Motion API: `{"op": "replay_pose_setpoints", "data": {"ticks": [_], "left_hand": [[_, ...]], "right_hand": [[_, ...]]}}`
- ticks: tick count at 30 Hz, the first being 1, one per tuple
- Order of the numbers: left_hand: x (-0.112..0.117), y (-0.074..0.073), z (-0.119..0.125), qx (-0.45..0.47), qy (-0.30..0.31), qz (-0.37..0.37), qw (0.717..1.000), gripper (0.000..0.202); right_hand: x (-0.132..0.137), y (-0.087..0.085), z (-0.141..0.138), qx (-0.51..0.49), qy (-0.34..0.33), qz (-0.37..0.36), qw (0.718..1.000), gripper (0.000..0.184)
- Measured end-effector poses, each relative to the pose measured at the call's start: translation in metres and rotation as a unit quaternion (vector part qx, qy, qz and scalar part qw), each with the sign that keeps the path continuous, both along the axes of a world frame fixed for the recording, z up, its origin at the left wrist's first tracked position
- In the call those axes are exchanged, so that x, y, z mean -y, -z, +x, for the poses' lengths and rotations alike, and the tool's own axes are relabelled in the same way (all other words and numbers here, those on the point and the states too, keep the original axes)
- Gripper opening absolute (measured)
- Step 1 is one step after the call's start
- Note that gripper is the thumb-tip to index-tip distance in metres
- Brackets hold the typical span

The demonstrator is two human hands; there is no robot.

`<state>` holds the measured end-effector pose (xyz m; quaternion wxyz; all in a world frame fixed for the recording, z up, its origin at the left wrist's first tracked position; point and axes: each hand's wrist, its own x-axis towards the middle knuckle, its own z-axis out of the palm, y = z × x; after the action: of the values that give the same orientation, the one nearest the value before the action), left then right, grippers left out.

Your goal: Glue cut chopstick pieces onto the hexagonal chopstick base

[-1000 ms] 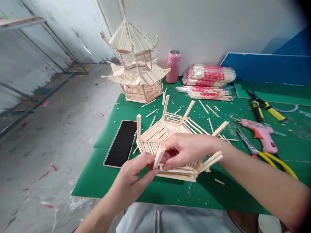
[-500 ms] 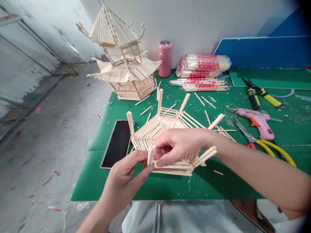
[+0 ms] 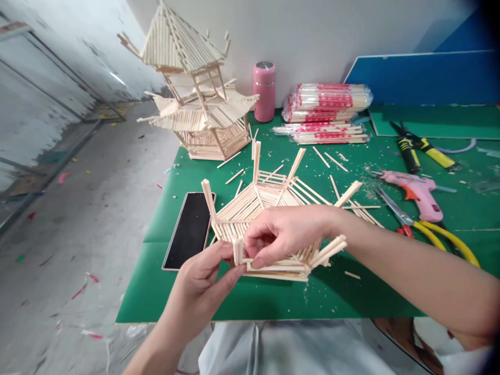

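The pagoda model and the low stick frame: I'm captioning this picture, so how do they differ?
The pagoda model stands much taller, while the low stick frame is shallow. The pagoda model carries two roof tiers; the low stick frame has no roof, only posts sticking up. The left hand and right hand touch the low stick frame, but neither touches the pagoda model. Both are built from pale, thin sticks.

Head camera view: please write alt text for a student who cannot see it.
Left hand pinches a corner post of a hexagonal stick frame; right hand touches its near rail. Behind it stands a stick pagoda; a pink glue gun lies right.
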<state>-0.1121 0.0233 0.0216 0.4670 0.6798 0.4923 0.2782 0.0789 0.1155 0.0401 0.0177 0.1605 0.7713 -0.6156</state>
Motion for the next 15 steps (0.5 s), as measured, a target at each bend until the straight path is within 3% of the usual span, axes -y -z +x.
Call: {"op": "replay_pose_setpoints", "data": {"ticks": [15], "left_hand": [[-0.0016,0.0002,-0.0013,-0.025,0.026,0.006,0.999,0.015]], "right_hand": [[-0.0014,0.0059,0.0015,-0.014,-0.004,-0.032,0.999,0.015]]}}
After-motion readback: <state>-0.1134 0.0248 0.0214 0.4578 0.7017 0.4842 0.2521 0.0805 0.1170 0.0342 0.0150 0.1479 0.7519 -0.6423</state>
